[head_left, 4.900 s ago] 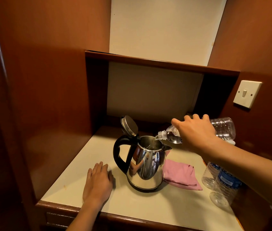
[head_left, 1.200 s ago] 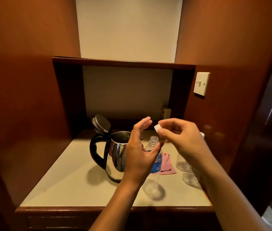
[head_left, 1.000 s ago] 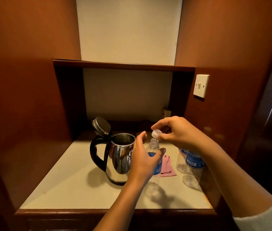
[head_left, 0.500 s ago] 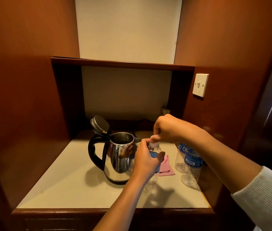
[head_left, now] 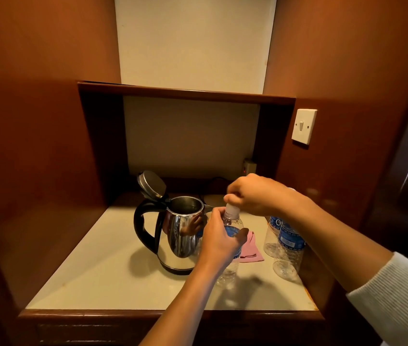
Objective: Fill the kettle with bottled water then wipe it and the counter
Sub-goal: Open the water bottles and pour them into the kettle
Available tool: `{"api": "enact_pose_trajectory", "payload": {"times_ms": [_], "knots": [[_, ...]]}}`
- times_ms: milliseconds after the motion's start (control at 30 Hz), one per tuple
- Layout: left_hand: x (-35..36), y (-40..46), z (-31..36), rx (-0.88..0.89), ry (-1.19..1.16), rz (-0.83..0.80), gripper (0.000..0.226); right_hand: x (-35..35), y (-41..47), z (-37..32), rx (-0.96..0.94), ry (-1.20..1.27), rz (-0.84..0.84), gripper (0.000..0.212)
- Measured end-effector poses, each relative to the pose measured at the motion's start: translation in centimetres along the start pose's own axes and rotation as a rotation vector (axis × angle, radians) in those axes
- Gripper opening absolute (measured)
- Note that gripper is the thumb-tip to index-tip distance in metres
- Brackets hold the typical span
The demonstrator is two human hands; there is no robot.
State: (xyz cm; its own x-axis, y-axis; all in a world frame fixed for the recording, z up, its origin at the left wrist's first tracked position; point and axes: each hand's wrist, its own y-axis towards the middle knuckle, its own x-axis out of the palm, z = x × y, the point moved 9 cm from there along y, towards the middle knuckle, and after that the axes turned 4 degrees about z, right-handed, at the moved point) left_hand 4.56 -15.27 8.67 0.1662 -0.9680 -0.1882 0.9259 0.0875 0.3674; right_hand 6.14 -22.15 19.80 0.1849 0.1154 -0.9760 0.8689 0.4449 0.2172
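A steel kettle (head_left: pixel 176 242) with a black handle stands on the pale counter (head_left: pixel 113 280), its lid (head_left: pixel 151 184) tipped up and open. Just right of it an empty-looking clear water bottle (head_left: pixel 230 265) with a blue label stands upright. My left hand (head_left: pixel 219 239) is wrapped around the bottle's upper body. My right hand (head_left: pixel 255 194) pinches the white cap (head_left: pixel 232 209) on the bottle's neck from above. A folded pink cloth (head_left: pixel 250 250) lies flat behind the bottle, partly hidden by my left hand.
Two more clear bottles (head_left: pixel 286 248) with blue labels stand at the counter's right side against the wooden wall. A wall switch (head_left: pixel 303 126) is on the right panel. A socket (head_left: pixel 249 167) and a dark cord sit at the back. Wooden walls enclose the alcove.
Pouring from the tilted bottle into the kettle ended. The bottle now stands upright in my left hand, and my right hand brought the cap down onto its neck.
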Motion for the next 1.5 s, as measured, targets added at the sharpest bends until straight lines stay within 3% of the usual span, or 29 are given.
{"api": "enact_pose_trajectory", "payload": {"times_ms": [100, 200, 300, 500, 633, 700, 767, 933, 1167, 1367, 1500], "knots": [[-0.2, -0.1, 0.0, -0.009, -0.004, 0.007, 0.049, -1.2, -0.2, 1.8, 0.120, -0.081, 0.039, 0.050], [-0.1, 0.0, -0.2, -0.015, -0.015, -0.007, 0.050, -2.0, -0.6, 0.4, 0.027, 0.134, 0.034, 0.042], [0.0, 0.1, -0.5, -0.037, -0.053, -0.013, 0.049, -0.7, -0.9, -1.3, -0.065, 0.219, -0.093, 0.035], [0.0, 0.3, -0.1, -0.003, 0.015, -0.019, 0.050, -1.5, -0.3, 0.8, 0.092, -0.100, -0.041, 0.050], [-0.1, 0.3, -0.1, 0.023, 0.025, -0.037, 0.047, -0.9, -0.8, -0.7, -0.044, 0.021, -0.167, 0.035], [0.0, 0.3, -0.1, 0.029, 0.027, -0.037, 0.047, -0.6, -0.8, -0.9, -0.057, 0.038, -0.150, 0.025], [0.1, 0.2, -0.1, 0.050, 0.050, -0.022, 0.046, -0.6, -0.6, -0.5, -0.026, 0.080, -0.100, 0.017], [1.9, -0.7, 0.4, 0.066, 0.044, -0.075, 0.047, -0.5, -1.8, 0.7, 0.054, 0.031, -0.140, 0.023], [7.4, -3.9, -0.1, 0.140, 0.185, -0.269, 0.075, -3.0, -5.2, 5.6, 0.214, -0.175, -0.234, 0.030], [11.3, -5.5, 0.1, 0.116, 0.126, -0.339, 0.052, -3.4, -7.9, 9.0, 0.356, -0.239, -0.322, 0.026], [12.7, -5.8, 0.3, 0.112, 0.121, -0.346, 0.048, -3.0, -8.7, 10.6, 0.446, -0.243, -0.309, 0.019]]}}
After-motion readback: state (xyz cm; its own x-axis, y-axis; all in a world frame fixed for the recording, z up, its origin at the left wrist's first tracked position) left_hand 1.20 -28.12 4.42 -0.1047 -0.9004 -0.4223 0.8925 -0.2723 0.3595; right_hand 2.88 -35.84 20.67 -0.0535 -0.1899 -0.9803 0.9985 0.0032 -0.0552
